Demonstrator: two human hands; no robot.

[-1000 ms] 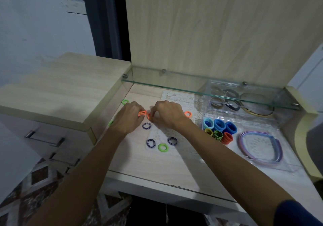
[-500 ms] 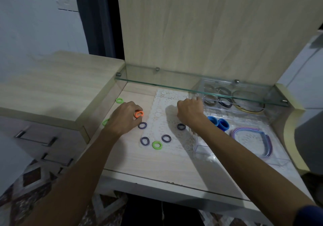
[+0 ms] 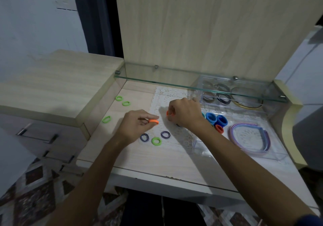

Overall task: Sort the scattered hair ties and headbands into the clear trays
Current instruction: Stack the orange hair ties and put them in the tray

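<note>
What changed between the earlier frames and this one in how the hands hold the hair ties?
The right hand, which half a second ago was at the clear tray, has come back left over the lace mat and now pinches an orange hair tie. The left hand still holds its own orange tie, lifted slightly. The dark ties and green tie on the table stayed put.

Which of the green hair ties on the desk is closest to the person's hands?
The green tie lying between the two dark navy ties, just below the left hand. The other three green ones lie farther off by the raised cabinet side.
</note>
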